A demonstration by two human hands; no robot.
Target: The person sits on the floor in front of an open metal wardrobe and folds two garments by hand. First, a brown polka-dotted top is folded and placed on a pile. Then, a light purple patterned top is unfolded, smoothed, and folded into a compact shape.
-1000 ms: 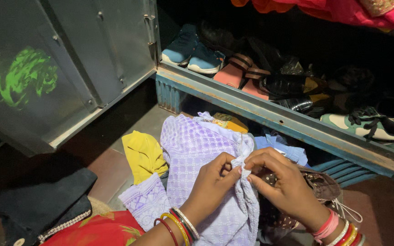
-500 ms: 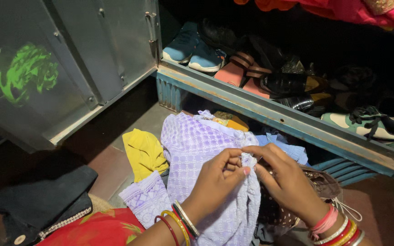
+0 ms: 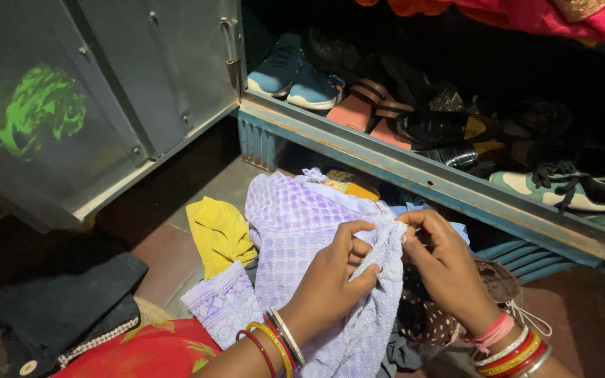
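Both hands' grip shifted up lilac garment (image 3: 295,224).

Grey metal cupboard (image 3: 414,164) (door (image 3: 106,98) open), reddish floor (image 3: 166,255), dim light.

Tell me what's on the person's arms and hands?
Both arms are bare, with no sleeves in view. The left hand has bangles at the wrist: red, yellow, dark and silvery ones. The right hand has a pink thread band, then white, red and gold bangles. I can't tell about rings.
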